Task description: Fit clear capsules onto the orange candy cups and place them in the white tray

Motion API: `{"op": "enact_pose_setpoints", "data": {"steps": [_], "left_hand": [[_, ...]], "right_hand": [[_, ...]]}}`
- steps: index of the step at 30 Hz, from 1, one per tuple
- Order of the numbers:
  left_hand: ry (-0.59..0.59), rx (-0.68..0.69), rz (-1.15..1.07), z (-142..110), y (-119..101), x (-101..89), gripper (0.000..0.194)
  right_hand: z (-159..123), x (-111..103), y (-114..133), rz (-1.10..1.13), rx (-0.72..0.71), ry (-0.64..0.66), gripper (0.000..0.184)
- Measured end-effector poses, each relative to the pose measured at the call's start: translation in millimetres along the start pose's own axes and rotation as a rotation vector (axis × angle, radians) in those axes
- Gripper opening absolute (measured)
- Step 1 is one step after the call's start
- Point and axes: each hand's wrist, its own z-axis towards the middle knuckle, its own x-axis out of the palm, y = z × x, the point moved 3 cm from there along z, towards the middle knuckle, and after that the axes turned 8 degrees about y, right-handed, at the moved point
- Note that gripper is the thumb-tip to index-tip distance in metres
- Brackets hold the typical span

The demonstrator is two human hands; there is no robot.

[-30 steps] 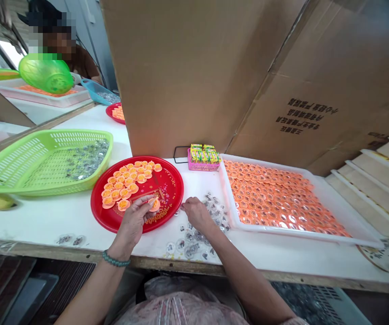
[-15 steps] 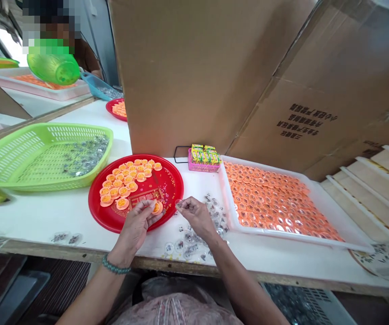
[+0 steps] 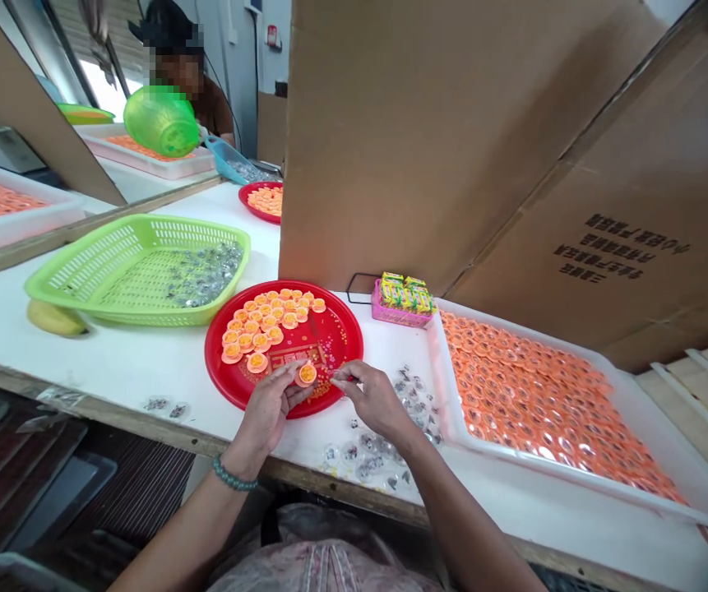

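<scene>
My left hand [image 3: 272, 404], with a green bead bracelet at its wrist, pinches a small orange disc [image 3: 307, 374] with a yellow middle. It is over the near part of a red round tray [image 3: 342, 329]. Similar orange discs [image 3: 267, 319] cover the far left of that tray. My right hand [image 3: 373, 400] is closed at the fingertips just right of the held disc, apart from it; anything between those fingertips is too small to make out. Beneath and beside the right hand, clear round pieces with dark prints [image 3: 367, 462] lie scattered on the white table.
A white tray [image 3: 446, 395] of orange discs stands right. A pink basket [image 3: 401, 316] of yellow packets sits before a cardboard wall [image 3: 403, 148]. Left are a green basket [image 3: 125, 284] and a banana [image 3: 56, 318]. A co-worker [image 3: 215, 103] is behind, near a green bowl [image 3: 161, 122].
The view has swung left, so things sit further right in the picture. The disc in my left hand now shows its yellow face more fully. My right hand stays pinched beside it.
</scene>
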Motion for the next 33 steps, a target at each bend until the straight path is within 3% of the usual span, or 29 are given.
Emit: {"op": "enact_pose_setpoints", "data": {"steps": [9,13,18,21,24,26,30,33], "left_hand": [[0.041,-0.009,0.249,-5.1,2.9,4.2,0.044],[0.044,-0.009,0.313,-4.4,9.3,2.4,0.045],[0.006,-0.001,0.216,-2.6,14.2,0.6,0.042],[-0.018,-0.009,0.11,-2.8,14.5,4.8,0.041],[-0.014,-0.017,0.069,-4.7,14.3,11.1,0.041],[0.013,-0.016,0.077,-6.6,13.9,15.3,0.039],[0.081,-0.025,0.106,-10.5,12.5,22.6,0.038],[0.066,-0.04,0.109,-12.2,12.4,25.2,0.04]], "right_hand": [[19.3,11.0,13.7,-0.071,-0.024,0.301,0.015],[27.0,14.6,11.7,-0.033,-0.021,0.338,0.026],[24.9,14.7,6.2,0.103,0.033,0.202,0.021],[14.2,16.0,5.8,0.052,0.053,0.031,0.018],[2.2,23.0,6.0,-0.021,0.025,-0.085,0.029],[-2.8,27.8,5.5,-0.029,0.003,-0.134,0.032],[-5.9,29.4,3.6,0.022,-0.005,-0.19,0.023],[-8.0,24.9,4.2,0.035,-0.051,-0.196,0.021]]}}
